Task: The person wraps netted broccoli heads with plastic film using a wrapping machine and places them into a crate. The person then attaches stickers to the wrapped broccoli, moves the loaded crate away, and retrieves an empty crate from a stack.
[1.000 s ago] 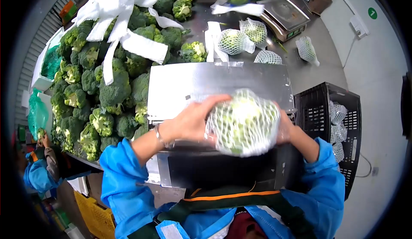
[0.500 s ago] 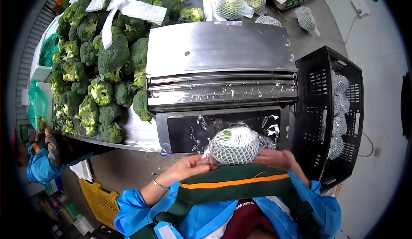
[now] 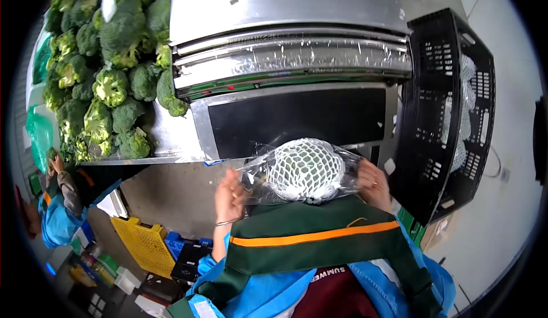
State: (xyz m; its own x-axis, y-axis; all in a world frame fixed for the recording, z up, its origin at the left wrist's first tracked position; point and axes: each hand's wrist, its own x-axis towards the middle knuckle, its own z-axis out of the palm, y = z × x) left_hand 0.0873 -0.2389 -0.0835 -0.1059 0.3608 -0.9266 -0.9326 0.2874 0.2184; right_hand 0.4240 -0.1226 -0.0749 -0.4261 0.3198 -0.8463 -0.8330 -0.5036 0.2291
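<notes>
A broccoli head in a white foam net (image 3: 306,169) hangs in clear plastic film (image 3: 255,176) just in front of my apron. My left hand (image 3: 230,195), its fingers curled, grips the film's left end. On the other side my right hand (image 3: 372,184) pinches the film's right end. The film is stretched between both hands, beneath and around the netted broccoli. Right behind it lies the black plate (image 3: 299,119) of the film-wrapping machine, with the metal rollers (image 3: 291,55) further back.
Loose broccoli heads (image 3: 111,87) are piled on the table at left. A black crate (image 3: 425,124) at right holds several netted pieces (image 3: 465,107). A co-worker in a blue sleeve (image 3: 63,218) stands at far left. A yellow pallet (image 3: 142,244) is on the floor.
The netted broccoli has come off the machine plate toward my body. Both hands have moved from beside it out to the film's ends, pulling the film taut. My view has tilted down.
</notes>
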